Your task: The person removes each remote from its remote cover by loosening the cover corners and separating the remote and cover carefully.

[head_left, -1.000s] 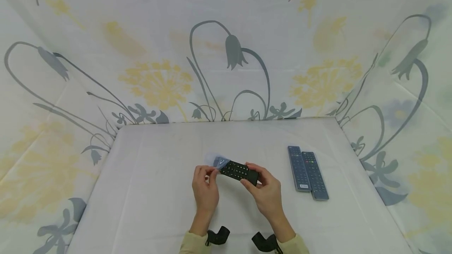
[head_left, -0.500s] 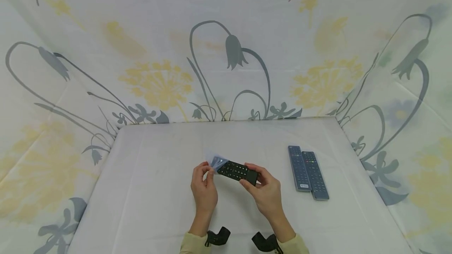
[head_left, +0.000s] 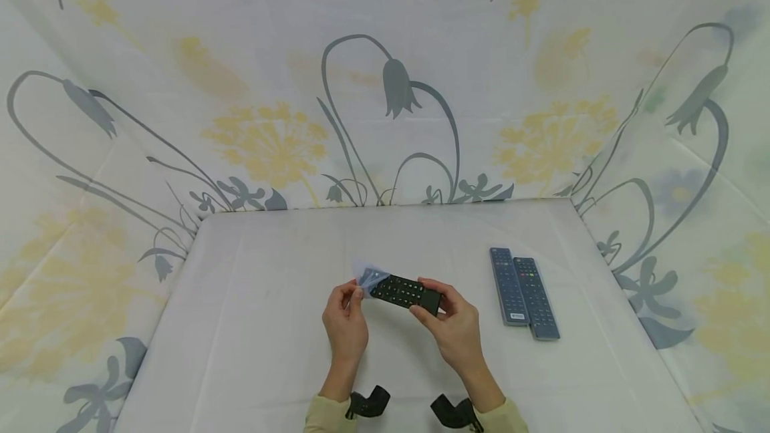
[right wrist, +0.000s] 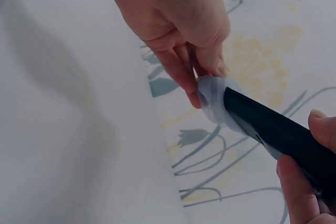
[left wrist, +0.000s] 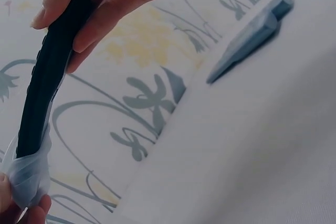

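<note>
A black remote control is held up above the table, tilted, its button side facing the head camera. My right hand grips its right end between thumb and fingers. A thin, translucent bluish plastic sleeve covers the remote's left end. With thumb and fingertips, my left hand pinches the edge of that plastic. In the left wrist view the crumpled plastic sleeve wraps the remote's lower end. The right wrist view shows the left hand pinching the sleeve at the remote's tip.
Two more remote controls, a left one and a right one, lie side by side at the right of the white table. A flower-printed cloth hangs around the back and sides. Black wrist mounts sit by both sleeves.
My left hand has shifted slightly left, and the plastic sleeve has moved a little left along the remote, baring slightly more of it. The right hand stays nearly still.
</note>
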Motion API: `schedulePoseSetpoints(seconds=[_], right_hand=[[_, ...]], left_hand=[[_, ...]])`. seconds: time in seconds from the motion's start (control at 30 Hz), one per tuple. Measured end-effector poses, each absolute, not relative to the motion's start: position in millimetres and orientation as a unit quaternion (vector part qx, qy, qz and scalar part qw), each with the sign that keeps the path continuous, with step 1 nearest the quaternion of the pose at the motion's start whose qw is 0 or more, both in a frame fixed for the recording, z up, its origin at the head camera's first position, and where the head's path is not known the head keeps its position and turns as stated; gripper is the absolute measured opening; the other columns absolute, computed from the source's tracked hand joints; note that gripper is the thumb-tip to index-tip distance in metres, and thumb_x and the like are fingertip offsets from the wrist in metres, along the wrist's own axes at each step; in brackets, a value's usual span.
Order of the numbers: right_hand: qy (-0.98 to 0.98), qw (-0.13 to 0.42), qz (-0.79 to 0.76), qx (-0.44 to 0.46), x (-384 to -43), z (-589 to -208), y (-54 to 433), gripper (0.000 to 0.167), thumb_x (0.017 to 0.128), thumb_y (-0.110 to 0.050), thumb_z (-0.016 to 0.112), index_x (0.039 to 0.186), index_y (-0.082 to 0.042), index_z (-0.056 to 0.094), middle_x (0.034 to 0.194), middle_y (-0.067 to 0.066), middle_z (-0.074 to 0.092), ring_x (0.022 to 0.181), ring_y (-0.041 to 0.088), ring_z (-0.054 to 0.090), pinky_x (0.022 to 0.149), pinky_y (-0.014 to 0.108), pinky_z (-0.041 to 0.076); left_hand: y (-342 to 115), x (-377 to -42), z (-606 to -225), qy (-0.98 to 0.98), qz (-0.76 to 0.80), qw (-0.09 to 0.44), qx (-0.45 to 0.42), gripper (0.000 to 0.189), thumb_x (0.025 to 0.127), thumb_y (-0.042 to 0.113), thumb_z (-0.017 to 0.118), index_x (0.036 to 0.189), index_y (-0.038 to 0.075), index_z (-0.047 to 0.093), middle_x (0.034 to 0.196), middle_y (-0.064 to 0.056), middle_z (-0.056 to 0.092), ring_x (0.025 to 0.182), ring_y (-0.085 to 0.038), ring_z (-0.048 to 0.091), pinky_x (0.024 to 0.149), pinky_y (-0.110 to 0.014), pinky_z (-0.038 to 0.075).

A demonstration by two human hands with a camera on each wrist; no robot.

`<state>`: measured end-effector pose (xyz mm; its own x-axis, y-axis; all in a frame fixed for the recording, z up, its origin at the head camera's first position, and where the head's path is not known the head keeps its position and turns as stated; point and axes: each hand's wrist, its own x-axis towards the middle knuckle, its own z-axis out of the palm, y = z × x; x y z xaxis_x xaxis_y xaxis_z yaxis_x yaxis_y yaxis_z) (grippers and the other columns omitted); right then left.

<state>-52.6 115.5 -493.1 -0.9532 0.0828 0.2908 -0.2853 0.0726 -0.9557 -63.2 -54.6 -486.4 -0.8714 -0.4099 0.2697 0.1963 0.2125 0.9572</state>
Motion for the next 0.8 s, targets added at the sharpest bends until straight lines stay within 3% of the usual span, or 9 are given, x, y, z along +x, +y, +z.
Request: schedulePoseSetpoints(seconds=[0.2, 0.3, 0.4, 0.53, 0.63, 0.8], right_hand=[[-0.726, 0.114, 0.678, 0.039, -53.8, -489.3, 119.3, 0.046, 0.079, -0.002, 0.082, 0.122, -0.002, 0.065, 0.124, 0.015, 0.064, 0.102, 0.029, 0.067, 0.075, 0.026, 0.056], [-0.722, 0.101, 0.684, 0.019, -54.5, -487.1, 121.0, 0.046, 0.080, -0.005, 0.083, 0.122, -0.003, 0.065, 0.124, 0.014, 0.063, 0.102, 0.028, 0.067, 0.077, 0.026, 0.056], [-0.712, 0.098, 0.695, 0.009, -55.4, -485.6, 119.6, 0.045, 0.080, -0.005, 0.082, 0.122, -0.002, 0.064, 0.124, 0.015, 0.062, 0.104, 0.028, 0.067, 0.078, 0.027, 0.056], [-0.703, 0.105, 0.704, -0.006, -55.3, -484.5, 116.9, 0.045, 0.080, -0.003, 0.082, 0.121, 0.000, 0.063, 0.124, 0.016, 0.062, 0.104, 0.026, 0.067, 0.079, 0.027, 0.056], [-0.700, 0.104, 0.706, -0.019, -54.6, -485.6, 115.7, 0.045, 0.080, -0.002, 0.082, 0.122, 0.000, 0.063, 0.125, 0.015, 0.063, 0.103, 0.023, 0.068, 0.079, 0.027, 0.055], [-0.701, 0.097, 0.706, -0.026, -53.4, -485.7, 114.8, 0.046, 0.080, -0.003, 0.082, 0.122, -0.001, 0.063, 0.125, 0.013, 0.063, 0.105, 0.022, 0.068, 0.080, 0.027, 0.055]], left_hand=[[-59.9, -65.8, -489.3, -0.748, -0.606, 0.268, 0.037, 0.005, 0.089, -0.012, 0.065, 0.093, -0.012, 0.064, 0.098, -0.025, 0.068, 0.088, -0.032, 0.066, 0.077, -0.015, 0.050], [-63.5, -72.1, -504.3, -0.734, -0.619, 0.279, 0.020, 0.012, 0.087, -0.011, 0.068, 0.098, -0.012, 0.063, 0.097, -0.024, 0.065, 0.092, -0.033, 0.065, 0.077, -0.016, 0.051], [-66.5, -76.7, -517.4, -0.693, -0.675, 0.252, 0.018, 0.028, 0.086, -0.009, 0.072, 0.110, -0.012, 0.057, 0.107, -0.024, 0.060, 0.101, -0.033, 0.064, 0.081, -0.019, 0.052], [-67.0, -77.8, -524.8, -0.647, -0.734, 0.201, 0.058, 0.047, 0.084, -0.001, 0.077, 0.122, -0.008, 0.050, 0.116, -0.022, 0.058, 0.102, -0.028, 0.066, 0.081, -0.022, 0.054], [-67.1, -78.9, -527.4, -0.634, -0.746, 0.183, 0.090, 0.045, 0.084, 0.000, 0.078, 0.120, -0.008, 0.053, 0.112, -0.020, 0.059, 0.098, -0.023, 0.067, 0.080, -0.023, 0.054], [-69.0, -82.2, -526.8, -0.619, -0.756, 0.162, 0.136, 0.025, 0.085, -0.003, 0.076, 0.105, -0.010, 0.063, 0.104, -0.015, 0.064, 0.096, -0.014, 0.065, 0.081, -0.021, 0.053]])
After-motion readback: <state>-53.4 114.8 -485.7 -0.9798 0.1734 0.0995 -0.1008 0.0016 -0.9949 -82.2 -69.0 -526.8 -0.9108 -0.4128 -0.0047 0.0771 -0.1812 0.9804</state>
